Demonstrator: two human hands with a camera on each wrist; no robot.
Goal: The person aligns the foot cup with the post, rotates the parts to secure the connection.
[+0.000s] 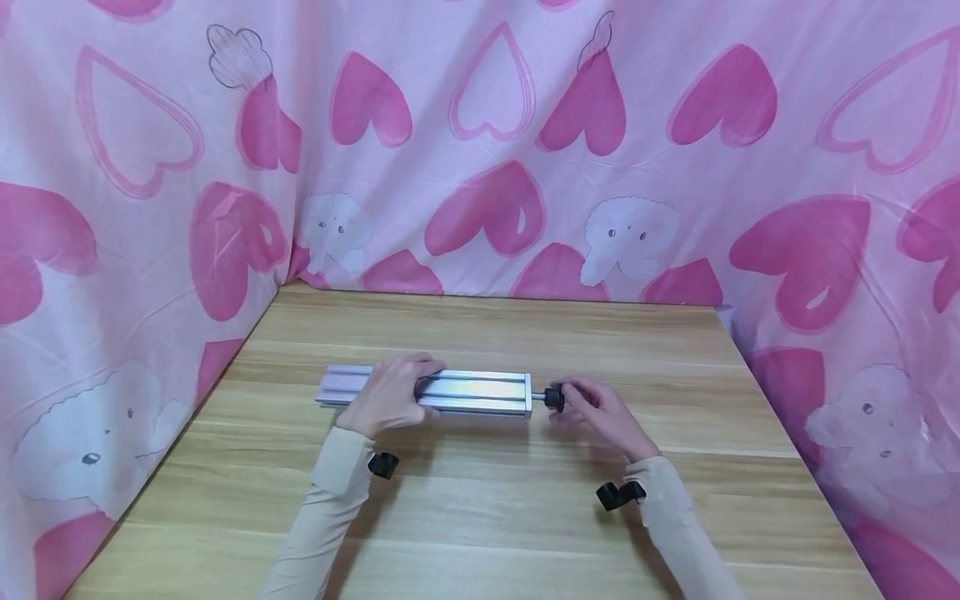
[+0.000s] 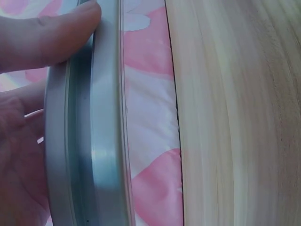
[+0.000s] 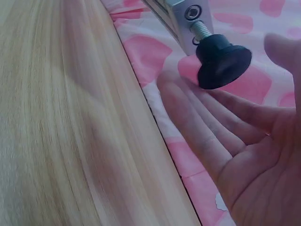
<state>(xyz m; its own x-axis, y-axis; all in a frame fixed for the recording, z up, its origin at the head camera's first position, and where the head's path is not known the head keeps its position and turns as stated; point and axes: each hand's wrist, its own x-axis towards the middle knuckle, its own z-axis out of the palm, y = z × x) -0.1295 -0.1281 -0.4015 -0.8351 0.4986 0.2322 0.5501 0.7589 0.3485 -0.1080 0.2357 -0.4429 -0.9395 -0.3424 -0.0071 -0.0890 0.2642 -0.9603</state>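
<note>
A silvery aluminium extrusion [image 1: 480,390] with lengthwise grooves is held above the table, lying crosswise in the head view. My left hand [image 1: 392,396] grips it left of its middle; in the left wrist view the thumb [image 2: 61,37] lies along a groove, the other fingers behind the bar. From the end plate [image 3: 181,21] at its right end a threaded rod [image 3: 201,31] sticks out, carrying a black levelling foot [image 3: 223,63] with a flared round base. Around that foot my right hand [image 1: 600,412] is spread, its fingers nearly straight and the thumb apart from the foot.
Below lies a wood-grain table [image 1: 480,508]. A pink curtain [image 1: 480,208] with hearts and white cartoon animals rises along its back and sides. Black mounts [image 1: 620,495] sit at both wrists, over beige sleeves [image 1: 322,508].
</note>
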